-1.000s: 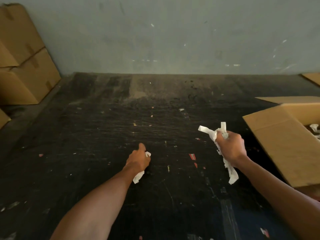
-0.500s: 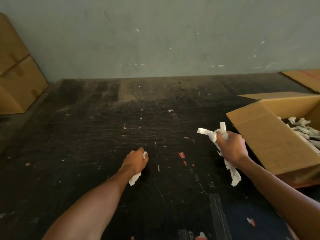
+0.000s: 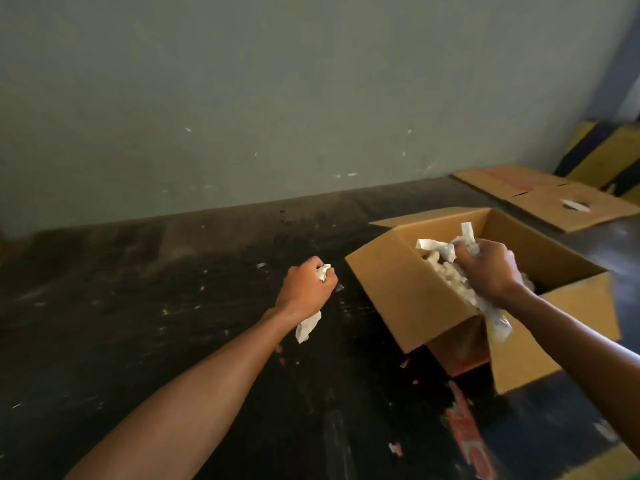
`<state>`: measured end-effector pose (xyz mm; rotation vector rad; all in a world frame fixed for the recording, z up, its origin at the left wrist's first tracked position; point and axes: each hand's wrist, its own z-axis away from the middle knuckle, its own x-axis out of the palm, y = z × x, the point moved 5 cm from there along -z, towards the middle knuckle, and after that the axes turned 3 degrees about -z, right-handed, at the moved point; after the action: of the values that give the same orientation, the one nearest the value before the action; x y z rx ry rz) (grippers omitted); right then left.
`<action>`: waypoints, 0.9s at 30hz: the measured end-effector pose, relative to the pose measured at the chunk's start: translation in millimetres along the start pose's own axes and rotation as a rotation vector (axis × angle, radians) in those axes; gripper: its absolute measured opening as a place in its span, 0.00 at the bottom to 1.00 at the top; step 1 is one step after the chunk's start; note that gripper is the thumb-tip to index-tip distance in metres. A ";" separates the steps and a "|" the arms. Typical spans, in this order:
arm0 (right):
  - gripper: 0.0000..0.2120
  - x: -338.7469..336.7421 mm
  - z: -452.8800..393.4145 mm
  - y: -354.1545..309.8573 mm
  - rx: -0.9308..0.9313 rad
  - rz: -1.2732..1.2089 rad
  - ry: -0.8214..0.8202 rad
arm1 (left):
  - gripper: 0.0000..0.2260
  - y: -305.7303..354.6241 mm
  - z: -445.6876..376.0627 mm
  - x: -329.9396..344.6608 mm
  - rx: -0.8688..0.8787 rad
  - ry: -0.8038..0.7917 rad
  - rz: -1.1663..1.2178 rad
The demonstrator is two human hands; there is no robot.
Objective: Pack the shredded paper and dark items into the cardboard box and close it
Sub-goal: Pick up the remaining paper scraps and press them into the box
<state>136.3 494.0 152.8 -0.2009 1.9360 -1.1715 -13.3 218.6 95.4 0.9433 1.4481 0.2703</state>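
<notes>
Your right hand [image 3: 486, 270] has swung from over the dark floor [image 3: 156, 323] to above the open cardboard box [image 3: 408, 299], clenched around a wad of shredded paper [image 3: 440, 249]; your left hand [image 3: 306, 289] is fisted on a smaller paper scrap [image 3: 306, 329] just left of the box
</notes>
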 end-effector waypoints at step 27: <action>0.19 -83.8 -181.7 128.4 -0.080 -0.072 -0.347 | 0.23 219.1 -101.3 220.0 -0.175 -0.063 0.182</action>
<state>92.0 727.1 137.3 -0.4881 1.6806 -1.0285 12.4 544.1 102.2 0.9328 1.2606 0.4894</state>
